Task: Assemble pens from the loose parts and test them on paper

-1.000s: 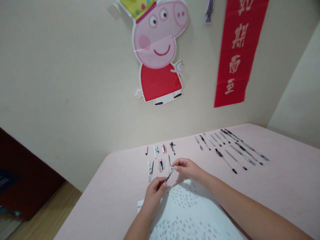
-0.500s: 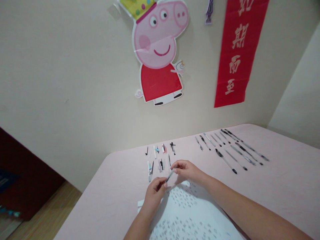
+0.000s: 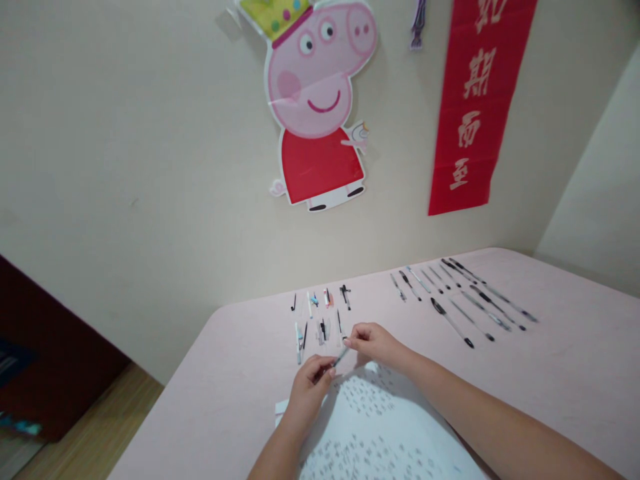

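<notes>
The left hand [image 3: 310,381] and the right hand [image 3: 374,341] are pinching opposite ends of a slim pen [image 3: 341,357], which is slanting over the worktop [image 3: 235,380] near the far edge of the handwritten paper [image 3: 390,427].

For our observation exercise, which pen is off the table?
The pen held by the left hand and right hand; the other pens lie on the table.

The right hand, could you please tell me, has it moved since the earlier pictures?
Yes, slightly: the right hand sits lower in view, farther from the flat pink pig cutout.
</notes>
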The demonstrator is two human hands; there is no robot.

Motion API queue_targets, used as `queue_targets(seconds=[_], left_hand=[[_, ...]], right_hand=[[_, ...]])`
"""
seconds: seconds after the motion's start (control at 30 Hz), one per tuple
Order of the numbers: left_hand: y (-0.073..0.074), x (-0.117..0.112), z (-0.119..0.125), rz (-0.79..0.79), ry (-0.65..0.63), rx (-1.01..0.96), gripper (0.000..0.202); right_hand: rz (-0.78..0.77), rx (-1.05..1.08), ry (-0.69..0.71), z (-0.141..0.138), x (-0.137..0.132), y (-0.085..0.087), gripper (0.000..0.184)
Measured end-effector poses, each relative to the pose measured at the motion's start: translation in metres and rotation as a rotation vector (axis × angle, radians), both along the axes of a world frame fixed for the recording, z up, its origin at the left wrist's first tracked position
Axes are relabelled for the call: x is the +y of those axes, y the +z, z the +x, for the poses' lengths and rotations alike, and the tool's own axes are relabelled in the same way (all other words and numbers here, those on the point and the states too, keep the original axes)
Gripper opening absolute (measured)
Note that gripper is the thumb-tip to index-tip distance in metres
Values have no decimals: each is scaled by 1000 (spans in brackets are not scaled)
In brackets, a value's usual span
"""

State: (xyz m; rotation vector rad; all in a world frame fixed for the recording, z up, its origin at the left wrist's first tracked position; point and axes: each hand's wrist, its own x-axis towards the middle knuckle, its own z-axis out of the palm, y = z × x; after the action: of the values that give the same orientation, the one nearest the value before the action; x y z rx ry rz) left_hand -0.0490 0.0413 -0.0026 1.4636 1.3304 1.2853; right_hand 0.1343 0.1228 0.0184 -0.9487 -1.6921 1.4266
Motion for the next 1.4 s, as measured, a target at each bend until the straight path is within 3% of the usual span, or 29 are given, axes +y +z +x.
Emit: queue_targets(seconds=[0.17, 0.33, 0.47, 0.73, 1.03, 1.17, 1.4], left_hand=[[10, -3, 4, -23, 22, -33, 28], [10, -4, 5, -37, 37, -53, 26], [6, -3, 4, -53, 47, -72, 28], [7, -2, 4, -47, 38, -53, 25], [9, -2, 5, -68, 38, -141, 28], [8, -2, 5, -71, 41, -151, 28], [3, -1, 3, -57, 39, -129, 23]], right_hand=[[153, -162, -47, 1, 2, -2, 44], [211, -54, -5, 7, -1, 11, 17], [188, -24, 59, 9, -2, 16, 11], [117, -58, 32, 6, 1, 6, 38], [103, 12, 94, 8, 1, 3, 22], [64, 21, 100, 6, 3, -1, 28], [-19, 109, 154, 6, -3, 8, 30]])
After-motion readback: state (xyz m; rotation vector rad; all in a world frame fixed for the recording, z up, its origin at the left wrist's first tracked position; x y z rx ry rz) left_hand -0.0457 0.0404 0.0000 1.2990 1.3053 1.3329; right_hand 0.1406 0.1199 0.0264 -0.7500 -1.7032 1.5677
